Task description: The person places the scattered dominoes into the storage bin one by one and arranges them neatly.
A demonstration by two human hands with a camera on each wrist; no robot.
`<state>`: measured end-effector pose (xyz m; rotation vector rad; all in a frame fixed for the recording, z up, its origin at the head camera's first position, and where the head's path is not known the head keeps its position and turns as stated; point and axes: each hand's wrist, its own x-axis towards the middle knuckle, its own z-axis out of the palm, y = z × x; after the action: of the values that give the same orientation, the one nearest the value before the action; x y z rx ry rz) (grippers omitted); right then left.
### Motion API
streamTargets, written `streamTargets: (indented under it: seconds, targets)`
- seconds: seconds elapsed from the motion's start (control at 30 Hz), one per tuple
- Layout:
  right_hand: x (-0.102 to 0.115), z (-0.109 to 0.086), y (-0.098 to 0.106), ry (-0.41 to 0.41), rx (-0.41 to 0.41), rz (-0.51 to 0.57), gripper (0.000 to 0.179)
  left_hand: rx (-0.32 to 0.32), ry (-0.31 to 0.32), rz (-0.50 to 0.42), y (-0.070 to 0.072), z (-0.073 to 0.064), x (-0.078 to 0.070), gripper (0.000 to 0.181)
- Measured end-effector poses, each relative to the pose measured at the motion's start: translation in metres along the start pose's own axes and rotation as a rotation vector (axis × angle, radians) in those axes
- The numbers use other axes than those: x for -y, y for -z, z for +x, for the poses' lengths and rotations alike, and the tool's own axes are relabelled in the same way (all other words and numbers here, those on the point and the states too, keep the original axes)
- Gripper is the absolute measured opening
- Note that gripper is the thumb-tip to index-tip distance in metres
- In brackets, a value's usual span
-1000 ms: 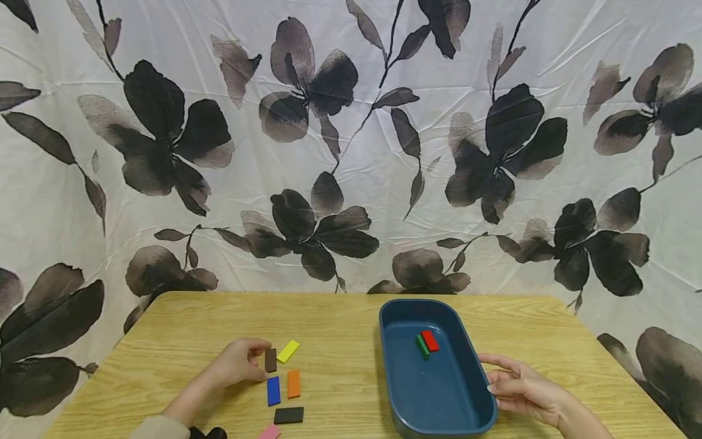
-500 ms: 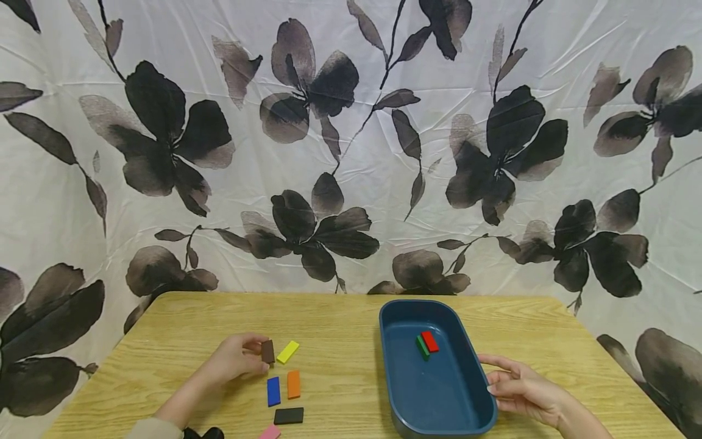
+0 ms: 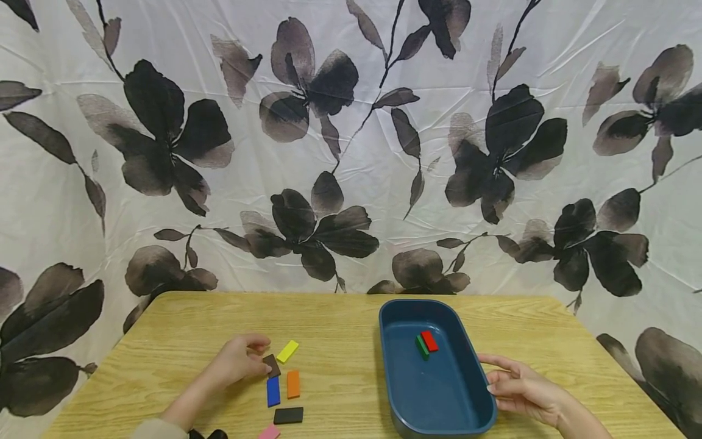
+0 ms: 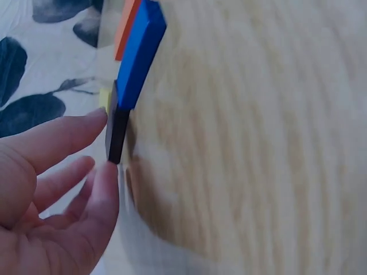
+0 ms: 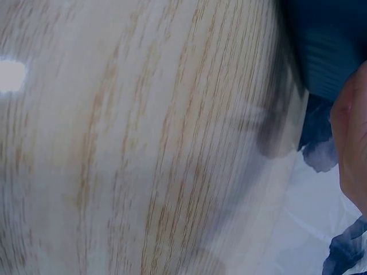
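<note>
At left: dark-brown block (image 3: 273, 363) | left hand (image 3: 239, 361) touches it, pinch unclear | right hand (image 3: 524, 390) spread against bin (image 3: 422, 396) | grained table (image 3: 340, 341), floral cloth (image 3: 384, 183)

A block (image 3: 273, 366) is dark brown, the tray (image 3: 439, 396) navy, the white cloth (image 3: 373, 152) floral in grey-black.

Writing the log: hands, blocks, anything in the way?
Left hand holding brown block. Right hand against tray, outer side. Blue block close by the brown one, possibly crowding it.
</note>
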<state>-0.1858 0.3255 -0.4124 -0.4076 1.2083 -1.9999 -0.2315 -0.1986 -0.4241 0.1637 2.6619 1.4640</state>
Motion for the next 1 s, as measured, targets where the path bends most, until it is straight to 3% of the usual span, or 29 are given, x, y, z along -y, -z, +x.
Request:
streamTargets:
  seconds: [0.33, 0.53, 0.67, 0.8, 1.0]
  targets:
    - [-0.0005, -0.0006, 0.0, 0.01, 0.014, -0.001, 0.047, -0.04, -0.086, 0.21, -0.0097, 0.0011, -0.0018, 0.043]
    - [0.0, -0.0003, -0.0004, 0.014, 0.018, -0.007, 0.048, -0.04, -0.077, 0.212, -0.0047, 0.0017, 0.0002, 0.044]
    - [0.001, -0.0007, 0.0003, 0.015, 0.024, 0.005, 0.048, 0.005, -0.136, 0.223, -0.0032, 0.0019, 0.0019, 0.051]
    - [0.0015, -0.0004, 0.0005, 0.011, 0.015, 0.004, 0.048, 0.012, -0.169, 0.246, -0.0039, 0.0018, 0.0012, 0.049]
    - [0.0013, 0.0004, 0.0008, 0.006, 0.009, 0.002, 0.048, -0.019, -0.111, 0.24, -0.0064, 0.0015, -0.0023, 0.041]
